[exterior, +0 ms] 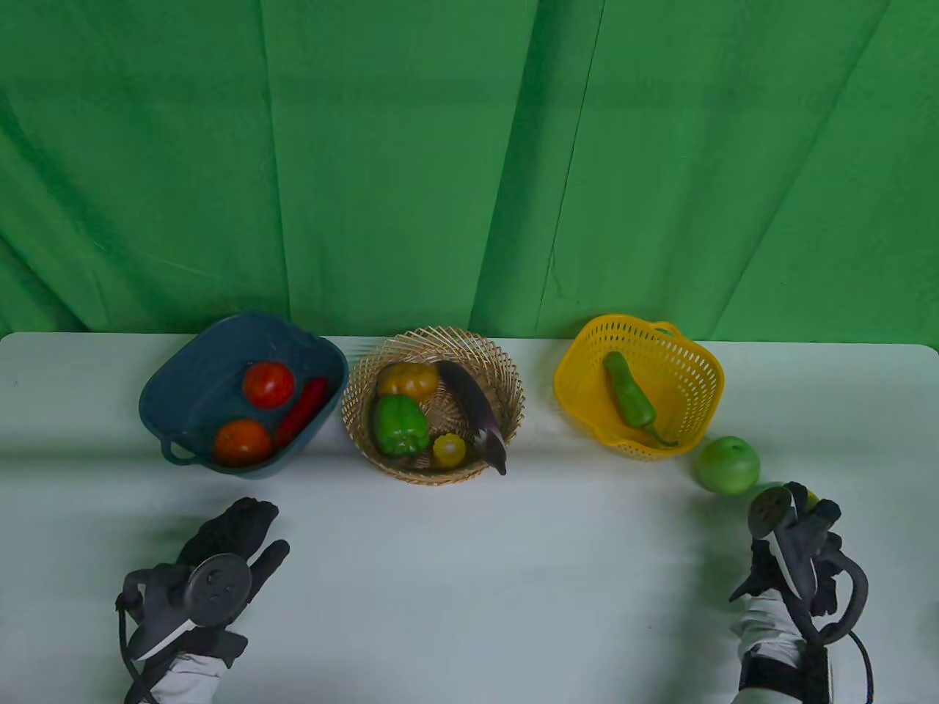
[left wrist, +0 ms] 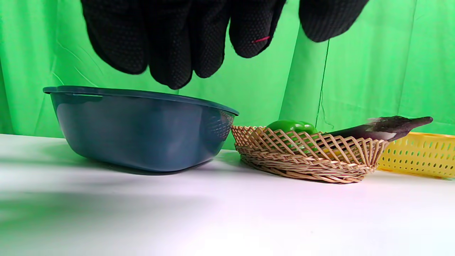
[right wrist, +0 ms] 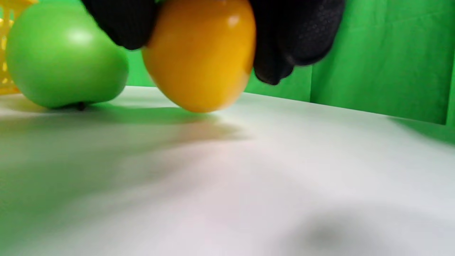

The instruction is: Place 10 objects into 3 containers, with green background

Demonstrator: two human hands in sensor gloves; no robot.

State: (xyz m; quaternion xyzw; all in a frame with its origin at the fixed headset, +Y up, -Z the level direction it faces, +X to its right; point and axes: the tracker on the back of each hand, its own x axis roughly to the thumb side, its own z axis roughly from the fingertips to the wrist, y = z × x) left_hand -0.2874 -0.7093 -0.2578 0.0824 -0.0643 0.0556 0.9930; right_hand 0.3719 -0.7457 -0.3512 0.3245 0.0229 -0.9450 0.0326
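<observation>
White table (exterior: 469, 587) before a green backdrop (exterior: 469, 147); three containers in a row along its far edge. Blue tub (exterior: 165, 392), toward the far left corner: two tomatoes (exterior: 268, 384) and a red chilli (exterior: 302, 411). Wicker basket (exterior: 513, 381), at the middle of the far edge: an eggplant (exterior: 473, 411) whose stem end overhangs the near rim, a green bell pepper (exterior: 400, 426), a yellow-orange bell pepper (exterior: 408, 379) and a small yellow squash (exterior: 449, 449). Yellow basket (exterior: 700, 367), toward the far right corner: one long green pepper (exterior: 629, 397).

Green apple (exterior: 728, 463) on the table just outside the yellow basket's near right corner. Orange fruit (right wrist: 201, 53), close beside the apple on its right: gripped from above by the right hand (exterior: 796, 546), gloved fingers (right wrist: 295, 35) pressed on either side of it. In the right wrist view its underside sits at or barely above the table; which cannot be told. In the table view only a yellow sliver shows behind the tracker, the rest hidden.

Left hand (exterior: 220, 565) near the table's near left corner, short of the tub, holding nothing; fingers (left wrist: 170, 42) hang loosely side by side, apart from every object. The left wrist view hides the tub's contents behind its wall; the yellow basket is cut off at the frame's right edge.
</observation>
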